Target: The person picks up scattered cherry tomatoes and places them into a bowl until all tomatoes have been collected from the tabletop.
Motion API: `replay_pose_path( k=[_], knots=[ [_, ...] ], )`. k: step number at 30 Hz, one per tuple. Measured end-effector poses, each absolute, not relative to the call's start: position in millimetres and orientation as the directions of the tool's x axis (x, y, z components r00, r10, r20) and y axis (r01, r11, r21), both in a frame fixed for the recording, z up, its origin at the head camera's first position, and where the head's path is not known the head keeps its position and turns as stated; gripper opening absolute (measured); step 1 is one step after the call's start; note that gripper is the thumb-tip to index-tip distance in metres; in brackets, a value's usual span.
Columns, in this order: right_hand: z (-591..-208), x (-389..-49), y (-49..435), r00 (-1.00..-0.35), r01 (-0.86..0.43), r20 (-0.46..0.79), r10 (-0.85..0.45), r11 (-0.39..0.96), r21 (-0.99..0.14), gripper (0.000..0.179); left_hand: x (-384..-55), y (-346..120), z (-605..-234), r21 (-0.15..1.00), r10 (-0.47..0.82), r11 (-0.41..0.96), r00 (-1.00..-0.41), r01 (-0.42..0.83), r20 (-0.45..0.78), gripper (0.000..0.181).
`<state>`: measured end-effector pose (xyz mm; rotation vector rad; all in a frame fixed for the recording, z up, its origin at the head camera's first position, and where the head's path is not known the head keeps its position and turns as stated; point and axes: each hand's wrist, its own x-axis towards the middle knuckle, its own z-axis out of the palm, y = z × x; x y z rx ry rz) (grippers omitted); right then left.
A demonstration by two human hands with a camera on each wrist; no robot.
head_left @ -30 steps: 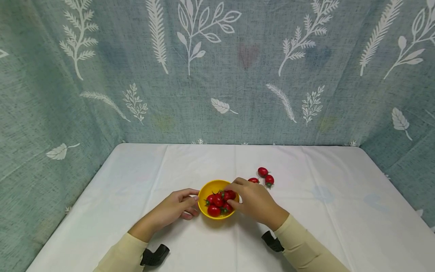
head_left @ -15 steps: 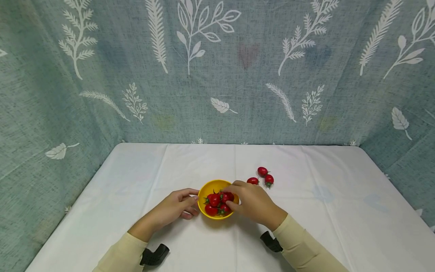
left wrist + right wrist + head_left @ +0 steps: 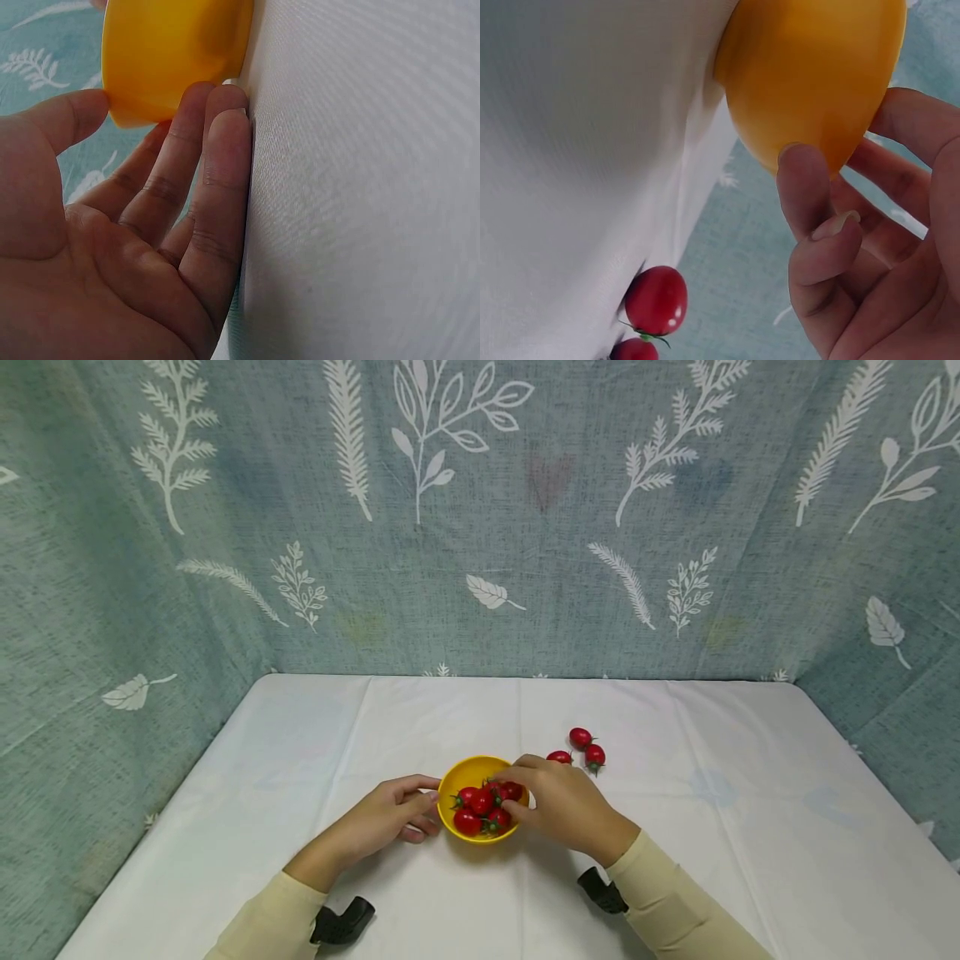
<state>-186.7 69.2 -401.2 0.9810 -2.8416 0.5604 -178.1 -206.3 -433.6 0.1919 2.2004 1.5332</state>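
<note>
A yellow bowl (image 3: 456, 777) holding several red cherry tomatoes (image 3: 468, 822) stands on the white tabletop. At its left side is my left hand (image 3: 393, 810), fingers extended. In the left wrist view the thumb (image 3: 84, 114) meets the rim while the fingers (image 3: 227, 150) lie along the bowl's outer wall. My right hand (image 3: 562, 802) reaches over the right rim, its index finger and thumb curled about a cherry tomato (image 3: 512, 790) inside. From the right wrist view, that hand's ring and little fingers (image 3: 804, 187) stay outside the bowl; the tomato it pinches is hidden there.
Behind my right hand, 3 loose cherry tomatoes (image 3: 581, 739) lie on the white cloth (image 3: 712, 827). Black wrist mounts (image 3: 343, 922) hang below both sleeves. A grey-green patterned curtain (image 3: 480, 527) rises beyond the table's far edge and at the sides.
Inside the bowl the tomatoes shift left, then back right, with small movements of my right fingers. My left hand and the bowl stay in place, as do the loose tomatoes.
</note>
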Motion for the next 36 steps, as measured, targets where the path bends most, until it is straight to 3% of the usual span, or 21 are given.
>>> replay_pose_path(
  k=[15, 36],
  knots=[
    [-395.2, -192.2, 81.2, -0.779, -0.625, 0.326, -0.536, 0.711, -0.324, 0.029, -178.5, -206.4, -434.6, 0.919, 0.363, 0.368, -0.889, -0.139, -0.279, 0.047],
    [-405.0, -208.8, 94.9, -0.831, -0.550, 0.301, -0.467, 0.770, -0.323, 0.030, -178.8, -206.5, -435.3, 0.922, 0.362, 0.361, -0.890, -0.140, -0.277, 0.047]
  ],
)
